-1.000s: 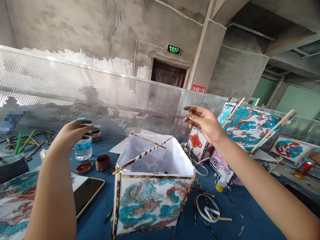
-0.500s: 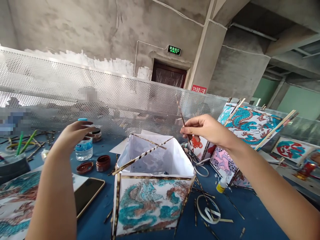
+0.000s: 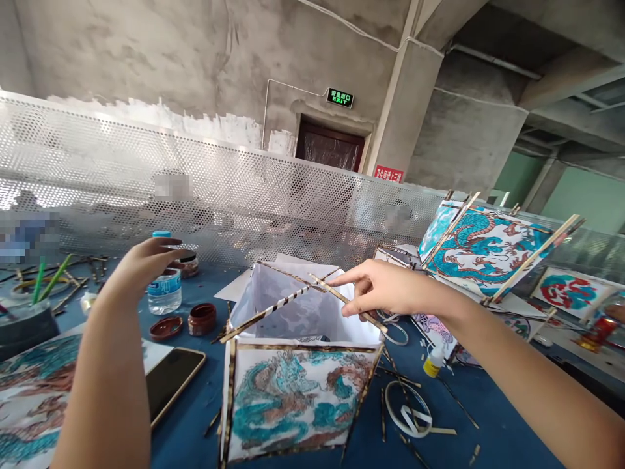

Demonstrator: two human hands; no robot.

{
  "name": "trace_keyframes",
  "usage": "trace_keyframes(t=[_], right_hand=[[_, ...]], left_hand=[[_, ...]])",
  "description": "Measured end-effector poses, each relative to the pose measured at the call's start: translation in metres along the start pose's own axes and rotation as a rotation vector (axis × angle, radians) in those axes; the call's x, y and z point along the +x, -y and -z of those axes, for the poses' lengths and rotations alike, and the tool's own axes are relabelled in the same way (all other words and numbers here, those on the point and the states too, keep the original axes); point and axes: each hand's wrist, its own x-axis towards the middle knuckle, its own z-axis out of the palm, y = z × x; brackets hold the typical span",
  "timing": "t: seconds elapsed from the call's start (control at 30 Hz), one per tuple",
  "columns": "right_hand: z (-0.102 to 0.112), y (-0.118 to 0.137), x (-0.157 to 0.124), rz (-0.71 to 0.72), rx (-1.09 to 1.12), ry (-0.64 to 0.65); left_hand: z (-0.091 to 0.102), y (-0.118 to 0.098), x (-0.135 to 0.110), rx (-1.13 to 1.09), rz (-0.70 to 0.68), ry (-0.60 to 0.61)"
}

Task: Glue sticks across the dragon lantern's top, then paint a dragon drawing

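Note:
A paper lantern (image 3: 297,404) with a blue and brown dragon picture and dark wooden edge strips stands upright in front of me, its top uncovered. Crossed over that top are thin sticks, one wrapped in a black-and-white spiral (image 3: 286,299). My right hand (image 3: 385,293) pinches another wooden stick (image 3: 334,293), which lies slanted over the lantern's right corner, its far end close to the crossing. My left hand (image 3: 146,264) hovers at the left with fingers stretched out, holding nothing. Just beyond it is a water bottle (image 3: 165,296) with a blue cap, partly hidden by the fingers.
Left of the lantern are a brown paint jar (image 3: 202,318), its lid (image 3: 166,328) and a phone (image 3: 176,378). At right lie a tape roll (image 3: 409,409), a glue bottle (image 3: 433,360) and loose sticks. Another dragon lantern (image 3: 488,251) stands behind. A perforated metal screen (image 3: 234,195) borders the table.
My right hand has moved down and left, turning the stick from upright to lying over the lantern's top. My left hand has barely moved.

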Motion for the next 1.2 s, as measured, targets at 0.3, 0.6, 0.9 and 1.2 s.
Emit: trace_keyframes(t=[0.3, 0.6, 0.9, 1.2], right_hand=[[0.003, 0.005, -0.008, 0.015, 0.007, 0.01], [0.004, 0.006, -0.014, 0.036, 0.049, -0.013], [0.002, 0.004, -0.013, 0.056, 0.059, 0.035], [0.004, 0.005, -0.017, 0.067, 0.072, -0.021]], left_hand=[[-0.001, 0.0, 0.002, 0.007, 0.017, 0.023], [0.0, 0.005, 0.005, 0.031, -0.009, 0.045], [0.001, 0.01, 0.009, 0.087, -0.013, 0.044], [-0.001, 0.009, 0.009, 0.066, -0.006, 0.06]])
